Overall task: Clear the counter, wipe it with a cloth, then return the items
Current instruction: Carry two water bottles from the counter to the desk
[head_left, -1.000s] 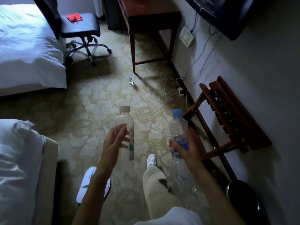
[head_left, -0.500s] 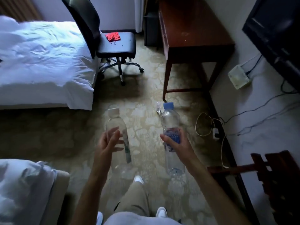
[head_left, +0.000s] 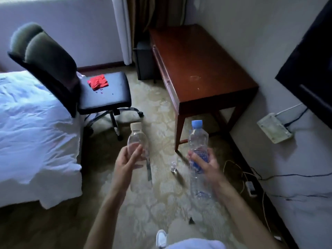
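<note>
Left hand (head_left: 128, 163) grasps a clear bottle with a pale cap (head_left: 137, 141), held upright, fingers closed around its lower body. Right hand (head_left: 203, 161) grasps a second clear bottle with a blue cap (head_left: 197, 146) at its blue label, also upright. Only the head view is given. Both bottles are in the air above the patterned carpet (head_left: 158, 108), in front of the person, and near the front corner of the wooden desk (head_left: 201, 69), which I take to be the counter. Its top carries nothing, so I judge that the bottles are being returned to it.

On the floor between the two hands, lower in the picture, stands a small clear glass (head_left: 173, 166). It is hard to see against the carpet, and a step toward the desk could knock it over or break it. White cables (head_left: 240, 175) lie along the wall on the right, near the desk leg; a foot could catch in them. The bottles are thin plastic and look nearly empty, so if they are set down quickly they may tip and roll off the edge. A red cloth (head_left: 98, 81) lies on the seat of the office chair (head_left: 104, 90), well apart from the desk.
</note>
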Tool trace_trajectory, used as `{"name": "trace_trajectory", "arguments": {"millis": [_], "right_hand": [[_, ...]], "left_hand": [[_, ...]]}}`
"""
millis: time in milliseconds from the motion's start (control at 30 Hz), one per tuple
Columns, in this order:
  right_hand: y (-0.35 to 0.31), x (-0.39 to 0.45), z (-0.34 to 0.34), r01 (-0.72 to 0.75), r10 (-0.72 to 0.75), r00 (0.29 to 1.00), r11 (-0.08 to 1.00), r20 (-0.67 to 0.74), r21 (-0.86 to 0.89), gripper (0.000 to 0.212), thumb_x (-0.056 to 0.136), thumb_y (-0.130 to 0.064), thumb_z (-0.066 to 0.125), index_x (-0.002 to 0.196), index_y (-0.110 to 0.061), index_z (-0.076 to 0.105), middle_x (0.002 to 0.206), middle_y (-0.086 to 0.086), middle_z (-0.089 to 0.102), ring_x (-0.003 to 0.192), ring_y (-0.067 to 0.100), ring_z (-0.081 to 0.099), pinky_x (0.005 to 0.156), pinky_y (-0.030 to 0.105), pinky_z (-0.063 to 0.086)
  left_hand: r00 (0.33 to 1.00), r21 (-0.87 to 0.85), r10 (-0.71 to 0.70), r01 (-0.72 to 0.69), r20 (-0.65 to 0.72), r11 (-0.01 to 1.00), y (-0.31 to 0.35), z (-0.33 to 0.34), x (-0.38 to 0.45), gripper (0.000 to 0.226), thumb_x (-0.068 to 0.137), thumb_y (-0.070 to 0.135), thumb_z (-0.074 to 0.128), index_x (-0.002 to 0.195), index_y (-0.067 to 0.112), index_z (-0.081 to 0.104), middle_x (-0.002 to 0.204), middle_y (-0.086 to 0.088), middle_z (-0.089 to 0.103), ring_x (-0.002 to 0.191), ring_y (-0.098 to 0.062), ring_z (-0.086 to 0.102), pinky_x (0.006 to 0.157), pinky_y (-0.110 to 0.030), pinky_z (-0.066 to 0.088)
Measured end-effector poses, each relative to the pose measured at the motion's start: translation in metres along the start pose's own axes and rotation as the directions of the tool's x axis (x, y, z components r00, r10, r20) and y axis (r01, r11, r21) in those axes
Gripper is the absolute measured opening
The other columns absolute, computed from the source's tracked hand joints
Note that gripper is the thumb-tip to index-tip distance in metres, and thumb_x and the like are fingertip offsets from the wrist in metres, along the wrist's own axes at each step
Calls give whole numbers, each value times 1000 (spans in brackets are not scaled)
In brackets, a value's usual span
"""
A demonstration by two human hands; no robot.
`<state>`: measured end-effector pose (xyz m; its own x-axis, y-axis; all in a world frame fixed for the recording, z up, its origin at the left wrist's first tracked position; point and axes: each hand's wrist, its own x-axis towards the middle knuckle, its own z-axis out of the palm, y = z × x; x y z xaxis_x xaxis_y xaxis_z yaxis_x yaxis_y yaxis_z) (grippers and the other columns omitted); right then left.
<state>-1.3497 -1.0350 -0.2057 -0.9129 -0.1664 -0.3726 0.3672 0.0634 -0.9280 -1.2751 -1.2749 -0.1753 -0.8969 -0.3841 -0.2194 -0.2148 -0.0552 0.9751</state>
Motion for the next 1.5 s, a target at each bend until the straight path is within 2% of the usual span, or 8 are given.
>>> {"name": "trace_trajectory", "arguments": {"millis": [233,400,567,800,900,1100,1333,1500], "right_hand": [[-33,174,15,-39,57,989,991,-139,126,68,68,-44,81,124,-20,51,117,5,65,100,17,67,82,30,55],[-81,307,28,1,37,977,984,-211,179,88,52,-56,85,117,-9,52,103,1,65,81,4,68,63,11,53],[-162,417,15,72,-39,956,992,-291,106,71,70,-46,78,125,-16,44,118,-1,62,106,14,63,89,27,51],[-171,528,-34,122,-1,793,980,-609,157,65,72,-27,81,124,-15,43,118,3,64,103,15,65,94,33,52],[-163,562,-46,154,23,676,973,-736,172,73,70,-17,84,127,-16,40,117,0,61,104,11,62,87,17,52],[-145,609,-48,122,104,411,978,-906,168,83,60,-5,90,129,-12,43,109,0,62,99,14,62,94,22,49],[-120,632,-28,111,108,271,983,-956,143,80,54,0,91,122,-5,51,112,18,64,97,16,66,87,22,52],[-118,636,-20,120,90,245,985,-965,123,80,56,-4,91,125,-8,51,114,10,65,102,16,66,92,24,53]], "left_hand": [[991,23,-67,65,115,998,7,33,201,63,67,62,73,113,19,68,114,-16,71,104,-35,70,85,-42,57],[977,50,-101,94,186,994,31,71,338,57,81,47,76,124,14,61,117,-11,71,89,-3,73,80,-27,55],[947,127,-7,-35,322,991,97,113,478,61,77,40,73,133,25,56,113,-1,72,103,-10,71,88,-28,57],[785,246,1,-195,619,949,120,217,667,70,65,39,85,124,15,54,111,3,69,91,3,71,73,-17,58],[643,278,-42,-271,765,922,109,275,736,61,75,11,85,125,11,49,118,-1,67,94,0,72,76,-19,60],[349,277,-97,-516,932,810,92,361,813,69,69,27,86,123,20,44,116,3,65,103,-16,70,81,-39,64],[208,273,-178,-659,962,701,48,395,842,44,71,48,84,99,28,57,104,-3,68,88,-21,73,69,-40,64],[190,261,-178,-707,965,657,58,392,824,40,72,21,84,92,26,50,100,0,59,82,-16,62,63,-22,48]]}}
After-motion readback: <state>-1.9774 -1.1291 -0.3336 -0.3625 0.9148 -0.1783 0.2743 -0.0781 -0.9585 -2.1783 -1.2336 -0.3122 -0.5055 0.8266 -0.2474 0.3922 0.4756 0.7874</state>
